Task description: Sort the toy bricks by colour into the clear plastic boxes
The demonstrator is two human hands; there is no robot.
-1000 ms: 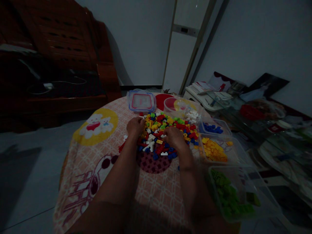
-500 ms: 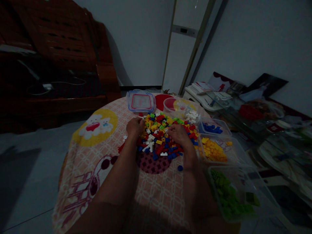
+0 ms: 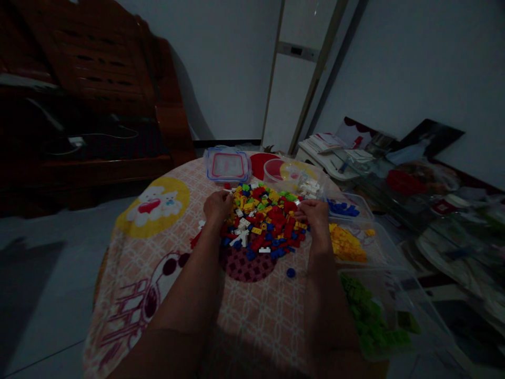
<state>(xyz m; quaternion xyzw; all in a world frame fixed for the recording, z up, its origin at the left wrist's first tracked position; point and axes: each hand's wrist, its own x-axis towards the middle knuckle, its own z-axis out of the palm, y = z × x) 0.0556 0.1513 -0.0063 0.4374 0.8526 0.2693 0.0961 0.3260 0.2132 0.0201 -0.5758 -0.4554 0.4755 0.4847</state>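
Observation:
A mixed pile of toy building bricks [image 3: 256,216], in red, yellow, white, blue and green, covers the middle of the table. My left hand [image 3: 216,208] is closed at the pile's left edge, with a small white brick [image 3: 228,191] showing at its fingertips. Over the right side of the pile, my right hand [image 3: 316,215] pinches another white brick [image 3: 298,202] between thumb and fingers. White bricks [image 3: 310,188] lie in a clear container just beyond that hand.
Along the right stand clear boxes of blue bricks [image 3: 342,208], yellow bricks [image 3: 347,243] and green bricks [image 3: 373,316]. A clear lidded box [image 3: 228,164] and a round clear tub [image 3: 272,171] sit at the back. One round blue piece [image 3: 291,272] lies near the front.
My right hand has moved right, from above the pile's middle toward its right edge, carrying a white brick. The left hand has stayed in place.

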